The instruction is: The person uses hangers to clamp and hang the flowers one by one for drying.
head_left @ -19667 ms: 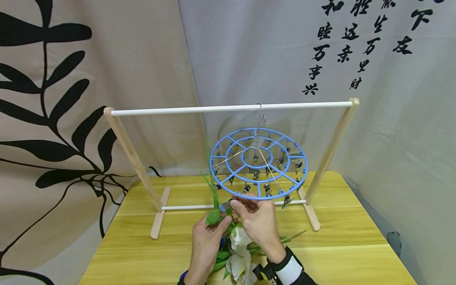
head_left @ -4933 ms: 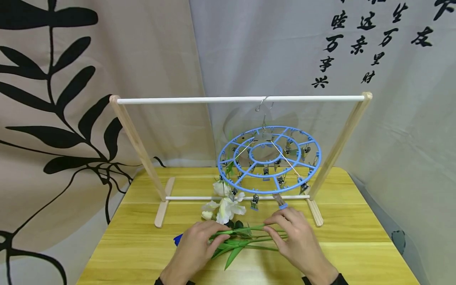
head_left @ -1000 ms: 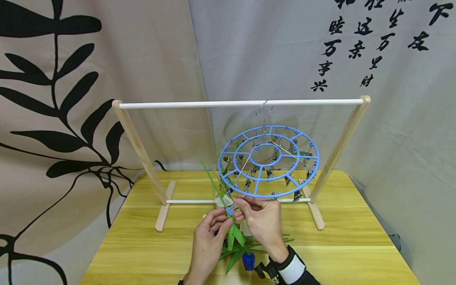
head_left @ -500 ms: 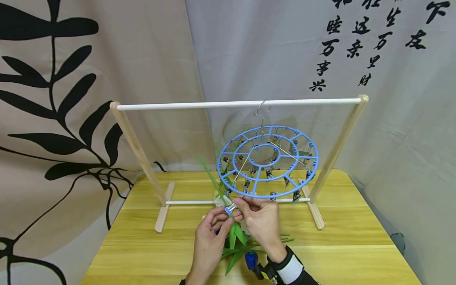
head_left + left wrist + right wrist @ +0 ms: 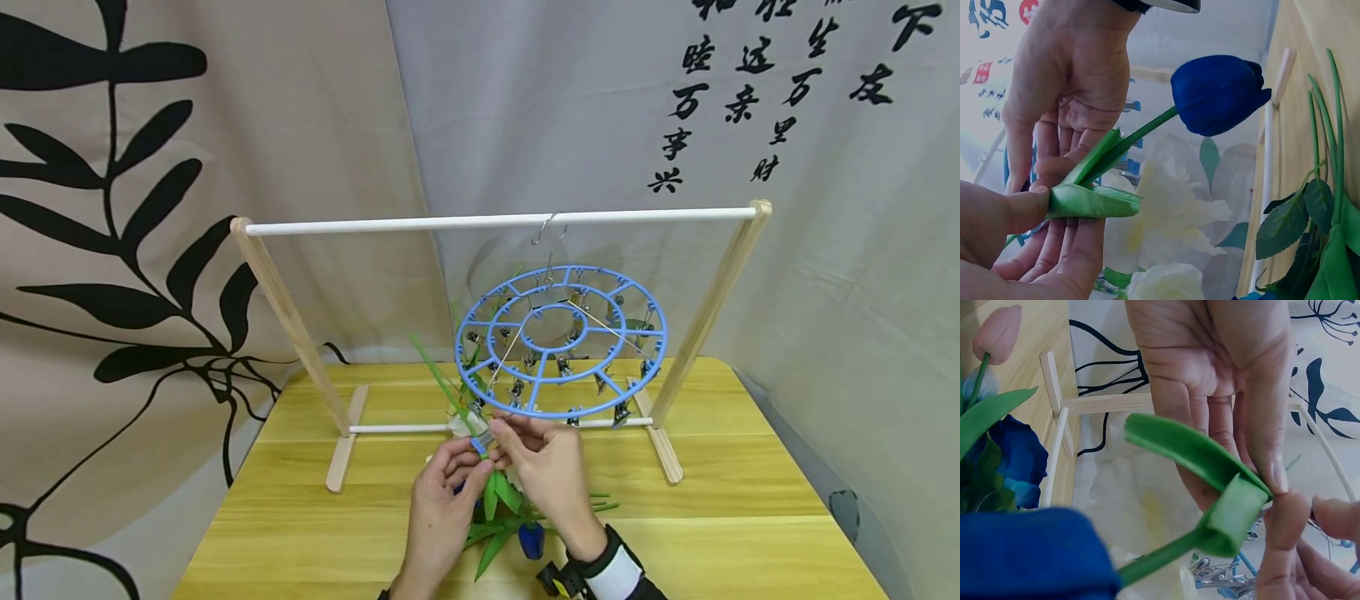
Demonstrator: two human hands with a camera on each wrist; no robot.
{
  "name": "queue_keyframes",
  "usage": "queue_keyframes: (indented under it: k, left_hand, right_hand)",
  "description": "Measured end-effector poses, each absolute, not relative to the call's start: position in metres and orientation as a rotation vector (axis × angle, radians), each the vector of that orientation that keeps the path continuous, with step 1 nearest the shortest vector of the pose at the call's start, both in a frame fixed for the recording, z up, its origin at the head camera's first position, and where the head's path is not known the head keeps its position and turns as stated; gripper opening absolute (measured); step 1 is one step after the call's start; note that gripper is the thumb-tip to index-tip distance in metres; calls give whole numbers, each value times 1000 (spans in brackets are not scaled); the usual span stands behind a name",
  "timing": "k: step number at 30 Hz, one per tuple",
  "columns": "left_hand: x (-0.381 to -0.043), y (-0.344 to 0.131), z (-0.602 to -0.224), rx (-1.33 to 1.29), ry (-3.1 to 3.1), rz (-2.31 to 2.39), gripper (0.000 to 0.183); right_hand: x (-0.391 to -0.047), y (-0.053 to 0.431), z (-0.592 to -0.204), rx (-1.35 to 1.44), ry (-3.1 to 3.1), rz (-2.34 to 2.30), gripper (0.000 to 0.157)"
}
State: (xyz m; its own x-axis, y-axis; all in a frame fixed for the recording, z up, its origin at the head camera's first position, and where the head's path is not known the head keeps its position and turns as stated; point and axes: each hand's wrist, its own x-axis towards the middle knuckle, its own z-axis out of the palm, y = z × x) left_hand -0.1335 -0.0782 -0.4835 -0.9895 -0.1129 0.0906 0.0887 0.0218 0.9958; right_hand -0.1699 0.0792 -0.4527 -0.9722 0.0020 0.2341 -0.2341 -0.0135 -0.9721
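A blue artificial tulip (image 5: 532, 541) hangs head down between my hands, its stem pointing up to the left. My left hand (image 5: 442, 512) pinches the green stem at its leaves, seen closely as a blue tulip (image 5: 1217, 94) in the left wrist view. My right hand (image 5: 553, 475) pinches a metal clip (image 5: 483, 442) with a blue tip, which lies against the stem at my left fingertips. Just above, a blue round clip hanger (image 5: 557, 351) with several dangling clips hangs by its hook. White flowers (image 5: 1166, 219) hang behind the hands.
The hanger's hook sits on a white rod (image 5: 375, 225) between wooden posts. Loose stems and leaves (image 5: 495, 546) lie on the wooden table (image 5: 300, 542) under my hands. A pink tulip (image 5: 997, 334) and a blue flower (image 5: 1019, 456) show in the right wrist view.
From 4.9 s ago, my hands have risen from the stems on the table to the hanger with the blue tulip. Over the last second, the tulip head swings slightly right and up; hands barely shift.
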Motion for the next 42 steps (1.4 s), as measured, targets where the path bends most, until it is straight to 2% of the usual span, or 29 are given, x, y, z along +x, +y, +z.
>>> queue_keyframes:
  k: [10,22,35,42]
  left_hand:
    - [-134,-79,-484,39,-2147,-2094,36]
    - [-142,-88,-484,71,-2075,-2065,33]
    - [-161,-107,-487,81,-2084,-2026,33]
    - [-175,-116,-489,44,-2107,-1958,31]
  right_hand:
    - [-164,83,-454,270,-2171,2000,27]
    - [-145,89,-456,360,-2338,1724,41]
    - [-139,108,-479,742,-2291,1529,18]
    - [-141,129,-496,867,-2334,1441,15]
